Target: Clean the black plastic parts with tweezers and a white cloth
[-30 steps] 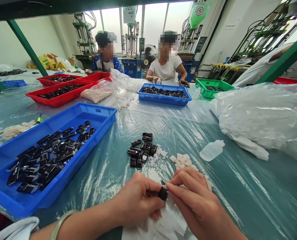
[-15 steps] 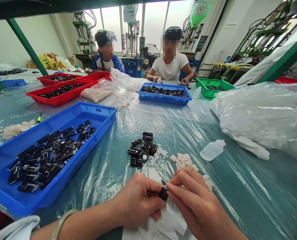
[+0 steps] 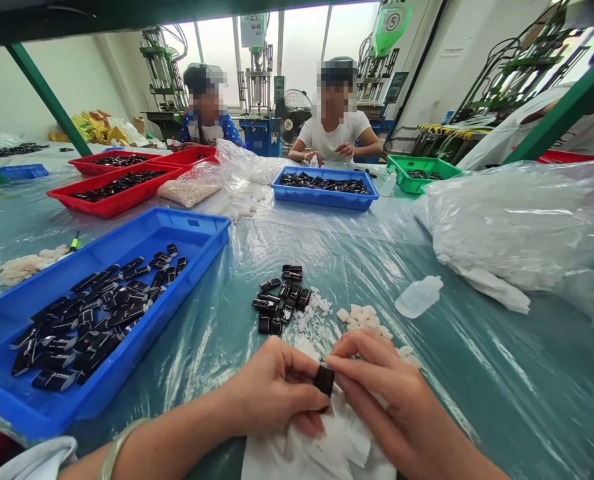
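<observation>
One black piece (image 3: 324, 381) is pinched between the thumb and bent fingers of the left hand (image 3: 274, 390), above loose white sheets (image 3: 321, 460) on the desk (image 3: 477, 360). The right hand (image 3: 387, 380) has its fingers bent close together at the piece's upper edge; whether they have closed on something too small to see, I cannot tell. Just beyond the hands lies a small pile of black pieces (image 3: 283, 298), with white scraps (image 3: 314, 317) at its right and pale chunks (image 3: 361, 317) near these. A translucent bottle (image 3: 419, 297) lies on its side farther right. To the left stands a large blue tray (image 3: 187, 227) holding many more black pieces. Across the desk, a co-worker in a white shirt (image 3: 334, 139) sits behind a smaller blue tray (image 3: 321, 198) full of dark pieces.
</observation>
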`<state>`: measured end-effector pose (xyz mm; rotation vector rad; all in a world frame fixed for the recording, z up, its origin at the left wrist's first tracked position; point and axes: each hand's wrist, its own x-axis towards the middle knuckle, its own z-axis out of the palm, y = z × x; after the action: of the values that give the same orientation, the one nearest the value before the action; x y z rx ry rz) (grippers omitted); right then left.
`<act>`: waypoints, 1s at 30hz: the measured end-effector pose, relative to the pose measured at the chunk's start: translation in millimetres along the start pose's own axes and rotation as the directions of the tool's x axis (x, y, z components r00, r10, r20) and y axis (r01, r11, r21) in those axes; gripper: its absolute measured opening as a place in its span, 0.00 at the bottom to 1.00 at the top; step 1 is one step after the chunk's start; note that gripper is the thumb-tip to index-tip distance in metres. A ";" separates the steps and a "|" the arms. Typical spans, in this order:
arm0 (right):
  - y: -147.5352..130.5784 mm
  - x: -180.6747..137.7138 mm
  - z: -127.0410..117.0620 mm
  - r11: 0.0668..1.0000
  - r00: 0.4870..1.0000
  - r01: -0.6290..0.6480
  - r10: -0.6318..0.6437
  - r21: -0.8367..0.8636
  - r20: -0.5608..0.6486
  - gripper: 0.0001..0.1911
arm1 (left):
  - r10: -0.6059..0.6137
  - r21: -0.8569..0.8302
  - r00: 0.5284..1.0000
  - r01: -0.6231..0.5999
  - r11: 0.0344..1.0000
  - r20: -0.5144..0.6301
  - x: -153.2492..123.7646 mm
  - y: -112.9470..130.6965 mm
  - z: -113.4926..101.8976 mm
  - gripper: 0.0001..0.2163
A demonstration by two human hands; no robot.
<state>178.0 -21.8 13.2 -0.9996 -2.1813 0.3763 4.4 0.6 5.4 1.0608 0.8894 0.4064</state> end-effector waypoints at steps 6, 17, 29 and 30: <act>5.7 1.5 -5.5 0.970 0.986 -0.157 0.164 0.187 -0.024 0.15 | 0.050 -0.128 0.997 -0.042 0.991 0.063 -2.4 2.2 -5.1 0.11; 20.0 -1.5 2.9 0.977 0.974 -0.171 0.188 0.131 -0.126 0.13 | 0.042 -0.242 0.993 -0.015 0.970 0.109 2.2 -0.9 -6.2 0.26; 39.6 -2.4 8.9 0.994 0.982 -0.066 0.050 -0.087 -0.181 0.09 | 0.474 0.668 0.873 -0.287 0.686 -0.112 -27.3 16.7 -7.7 0.13; 41.3 -2.9 9.1 0.992 0.983 -0.058 0.037 -0.112 -0.180 0.09 | 0.552 0.788 0.824 -0.255 0.561 -0.127 -34.6 19.4 -10.1 0.13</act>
<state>195.6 3.5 -15.8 -1.1074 -2.0403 0.1754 -22.1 -8.0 35.4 2.0513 1.1792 0.6780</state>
